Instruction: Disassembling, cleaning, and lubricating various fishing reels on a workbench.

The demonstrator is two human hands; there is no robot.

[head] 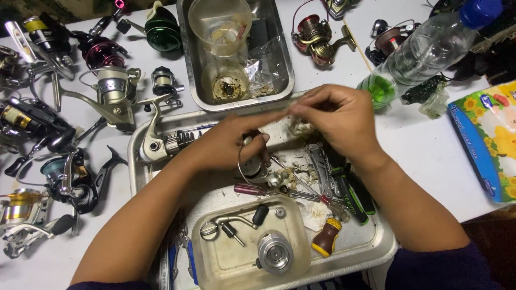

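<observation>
A reel part [252,161] is gripped by the left hand [228,145]. The right hand [338,115], fingers pinched together, is seen at 2 o'clock from it, w/ a metal tray [384,244] below.

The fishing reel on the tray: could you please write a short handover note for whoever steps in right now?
Left hand: holds the stripped reel body over the metal tray.
Right hand: fingers pinched together above the reel; what they grip is too small to tell.
Removed parts, spool and handle, lie in the plastic tub.
Screwdrivers and multi-tool lie on the tray, right of the reel.
Done: the reel is taken apart.
Left: the reel is not yet put back together.
</observation>
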